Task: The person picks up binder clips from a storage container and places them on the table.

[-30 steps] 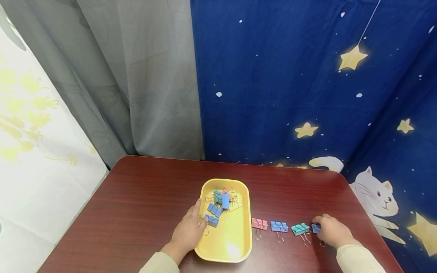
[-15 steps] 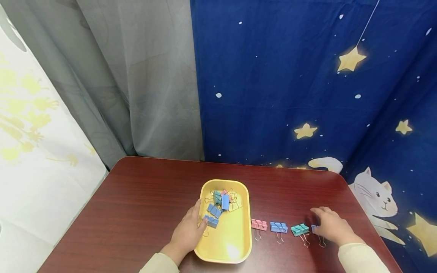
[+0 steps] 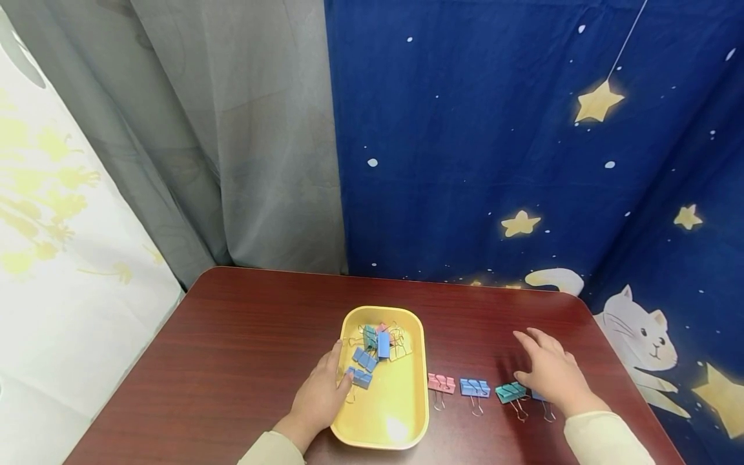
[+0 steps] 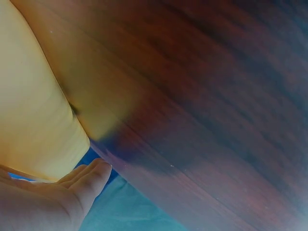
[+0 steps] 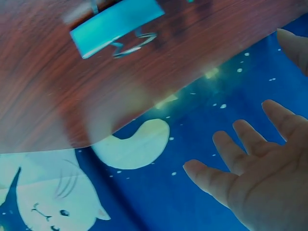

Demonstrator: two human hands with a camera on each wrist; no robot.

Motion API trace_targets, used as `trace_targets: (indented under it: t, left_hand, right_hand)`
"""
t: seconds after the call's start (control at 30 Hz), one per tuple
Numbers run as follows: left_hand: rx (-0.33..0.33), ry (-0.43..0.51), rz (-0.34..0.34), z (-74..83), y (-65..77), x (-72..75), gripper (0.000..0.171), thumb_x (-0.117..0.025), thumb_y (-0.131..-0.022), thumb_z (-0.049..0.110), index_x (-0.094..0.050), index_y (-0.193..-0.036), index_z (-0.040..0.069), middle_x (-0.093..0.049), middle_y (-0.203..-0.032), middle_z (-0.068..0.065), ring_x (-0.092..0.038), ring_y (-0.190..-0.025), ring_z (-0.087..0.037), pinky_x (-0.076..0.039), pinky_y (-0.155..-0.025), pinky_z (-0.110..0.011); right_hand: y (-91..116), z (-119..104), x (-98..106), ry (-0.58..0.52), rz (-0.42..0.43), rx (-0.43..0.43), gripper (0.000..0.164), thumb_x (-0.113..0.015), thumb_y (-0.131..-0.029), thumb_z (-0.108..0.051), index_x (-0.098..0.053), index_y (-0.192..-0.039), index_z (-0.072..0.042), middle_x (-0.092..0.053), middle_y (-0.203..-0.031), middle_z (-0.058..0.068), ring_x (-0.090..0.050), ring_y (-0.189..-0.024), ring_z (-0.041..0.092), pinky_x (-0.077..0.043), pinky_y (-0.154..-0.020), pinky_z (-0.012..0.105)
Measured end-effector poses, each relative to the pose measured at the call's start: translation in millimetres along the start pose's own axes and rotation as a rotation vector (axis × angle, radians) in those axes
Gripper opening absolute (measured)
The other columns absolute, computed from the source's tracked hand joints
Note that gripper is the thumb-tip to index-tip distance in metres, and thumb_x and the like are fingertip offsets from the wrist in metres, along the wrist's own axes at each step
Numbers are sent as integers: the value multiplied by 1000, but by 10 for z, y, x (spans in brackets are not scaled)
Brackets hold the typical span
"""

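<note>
Above the rightmost clip (image 3: 538, 396), the right grip (image 3: 552, 371)

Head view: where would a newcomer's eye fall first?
The bright yellow tray on the table draws the eye first, with binder clips inside and the left hand at its left rim. To its right, a row of pink, blue and teal clips leads to the right hand, which partly hides a last blue clip. Behind, a blue curtain shows yellow stars and, at right, a white cat.

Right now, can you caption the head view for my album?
Left hand at a yellow tray, right hand open over the end of a clip row.
</note>
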State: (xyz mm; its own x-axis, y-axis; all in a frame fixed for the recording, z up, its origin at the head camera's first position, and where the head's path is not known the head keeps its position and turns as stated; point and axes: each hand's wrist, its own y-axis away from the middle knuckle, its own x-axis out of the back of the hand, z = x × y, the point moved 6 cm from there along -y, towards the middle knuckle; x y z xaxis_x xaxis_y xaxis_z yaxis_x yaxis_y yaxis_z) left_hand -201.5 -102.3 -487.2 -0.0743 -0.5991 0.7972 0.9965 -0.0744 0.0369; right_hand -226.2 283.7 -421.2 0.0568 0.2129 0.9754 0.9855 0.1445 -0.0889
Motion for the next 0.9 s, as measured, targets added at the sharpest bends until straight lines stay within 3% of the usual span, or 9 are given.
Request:
trace_targets:
  t: [0.37, 0.9]
  left_hand:
    - [-3, 3, 2, 1, -2, -6, 66, -53, -98, 30, -24, -152, 5, -40, -146, -24, -44, -130, -42, -43, -98, -56]
    - [-4, -3, 2, 5, -4, -2, 66, -53, -98, 30, -24, -153, 6, -40, -146, -24, -45, -128, -42, -44, -97, -56]
  right_hand:
    - [-52, -330, 65, 35, 95, 86, 78, -86, -66, -19, -53, -135, -4, -45, -137, 27, -40, -126, 46, -33, -92, 73]
    - [-151, -749, 47, 39, 144, 200, 80, -88, -65, -21, -53, -135, -5, -48, -137, 24, -44, -126, 44, -37, -98, 64]
